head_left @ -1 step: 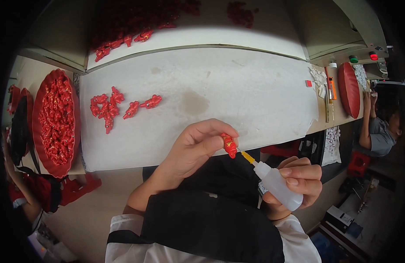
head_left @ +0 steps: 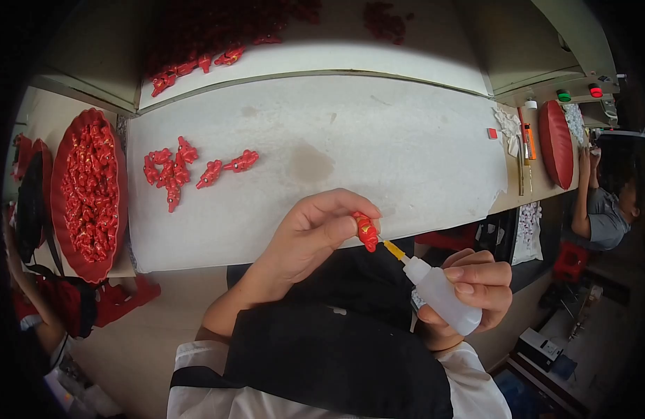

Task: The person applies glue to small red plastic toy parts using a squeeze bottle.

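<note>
Between the thumb and fingers of my left hand (head_left: 305, 234) is a small glossy red figurine (head_left: 366, 232) with gold marks, held above the table's near edge. My right hand (head_left: 480, 286) is wrapped around a translucent white squeeze bottle (head_left: 441, 293). A yellow needle tip (head_left: 394, 250) on the bottle points up and left at the figurine. Its thin end is at the figurine's right side; whether it touches, I cannot tell. Left of my hands, several similar red figurines (head_left: 172, 173) lie loosely grouped on the white work sheet (head_left: 392, 140).
A red scalloped tray (head_left: 59, 199) full of red figurines stands at the left. More figurines (head_left: 176, 73) lie inside the booth at the back. An orange-labelled tube (head_left: 531, 142), crumpled tissue (head_left: 508, 123) and another red tray (head_left: 555, 143) are at the right. A co-worker (head_left: 609, 209) sits beyond.
</note>
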`<state>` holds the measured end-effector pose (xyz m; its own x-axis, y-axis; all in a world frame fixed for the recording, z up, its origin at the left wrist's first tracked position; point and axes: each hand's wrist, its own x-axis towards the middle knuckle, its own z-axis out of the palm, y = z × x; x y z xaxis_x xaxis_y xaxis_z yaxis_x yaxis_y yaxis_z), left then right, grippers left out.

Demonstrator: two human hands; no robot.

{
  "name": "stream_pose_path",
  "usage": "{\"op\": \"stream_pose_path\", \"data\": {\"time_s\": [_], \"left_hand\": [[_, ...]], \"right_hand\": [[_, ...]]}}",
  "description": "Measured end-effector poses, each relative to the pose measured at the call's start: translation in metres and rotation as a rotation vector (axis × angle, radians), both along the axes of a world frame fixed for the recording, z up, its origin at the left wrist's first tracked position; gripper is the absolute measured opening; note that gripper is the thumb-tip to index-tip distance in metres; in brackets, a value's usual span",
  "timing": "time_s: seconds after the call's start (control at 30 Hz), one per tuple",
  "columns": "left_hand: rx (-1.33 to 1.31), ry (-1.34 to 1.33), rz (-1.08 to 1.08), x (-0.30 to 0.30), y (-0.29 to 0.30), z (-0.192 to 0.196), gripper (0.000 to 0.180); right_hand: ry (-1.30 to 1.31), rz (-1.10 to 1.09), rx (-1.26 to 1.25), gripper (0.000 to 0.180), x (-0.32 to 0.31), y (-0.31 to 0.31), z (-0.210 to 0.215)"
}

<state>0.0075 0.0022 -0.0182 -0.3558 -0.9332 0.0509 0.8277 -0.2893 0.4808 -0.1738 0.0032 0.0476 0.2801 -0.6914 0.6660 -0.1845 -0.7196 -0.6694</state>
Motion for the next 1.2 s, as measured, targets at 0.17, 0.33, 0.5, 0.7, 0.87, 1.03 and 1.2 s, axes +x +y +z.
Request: {"op": "stream_pose_path", "data": {"time_s": [0.17,0.33,0.5,0.7,0.87,1.03,1.2], "left_hand": [[0.004,-0.024,0.000,0.001,0.001,0.001,0.020],[0.009,-0.171,0.022,0.000,0.001,0.004,0.026],[0.009,-0.094,0.016,0.001,0.000,0.001,0.022],[0.015,0.007,-0.017,-0.001,0.000,0.004,0.020],[0.044,0.171,-0.038,-0.003,-0.002,-0.010,0.019],[0.069,0.294,-0.053,0.000,0.002,-0.013,0.022],[0.226,0.467,-0.077,0.002,0.005,-0.019,0.024]], "right_hand": [[0.045,0.007,0.009,0.043,0.002,0.001,0.000],[0.070,-0.003,0.010,0.043,0.000,0.003,0.000],[0.000,-0.036,0.002,0.044,0.000,0.002,0.002],[-0.043,0.028,0.090,0.048,-0.008,0.000,0.008],[-0.103,-0.040,0.269,0.036,-0.005,-0.035,-0.002],[-0.033,-0.006,0.505,0.022,0.007,-0.125,-0.027],[0.469,-0.330,0.153,0.023,0.008,-0.240,-0.047]]}}
